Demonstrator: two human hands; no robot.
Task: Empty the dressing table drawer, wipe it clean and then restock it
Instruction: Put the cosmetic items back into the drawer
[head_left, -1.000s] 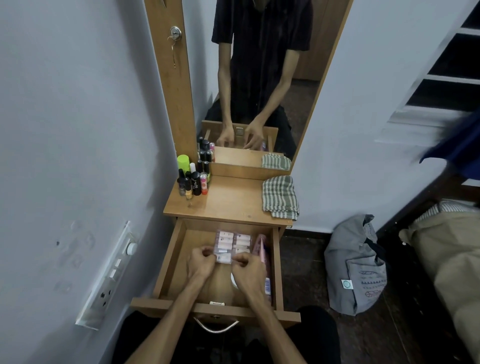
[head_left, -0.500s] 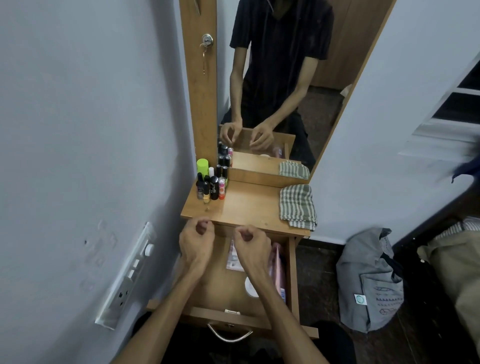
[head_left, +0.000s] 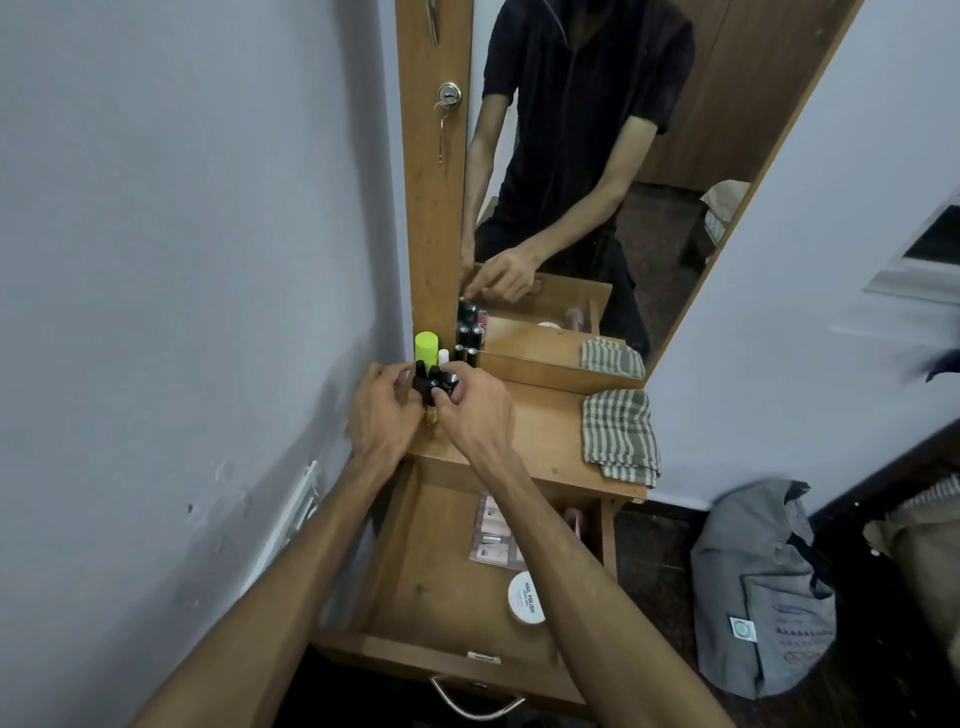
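Both hands are working at the cluster of small black-capped bottles (head_left: 434, 383) standing at the back left corner of the table top (head_left: 540, 441), beside a lime-green cylinder (head_left: 426, 346). The left hand (head_left: 382, 415) is curling around the cluster from the left, and the right hand (head_left: 475, 410) is gripping it from the right, fingers wrapped over the caps. Below, the drawer (head_left: 431, 577) is standing open, holding a packet (head_left: 493, 535) of small pale items, a white round tin (head_left: 527, 604) and something pink along its right wall. A striped cloth (head_left: 618, 431) is lying folded on the top's right side.
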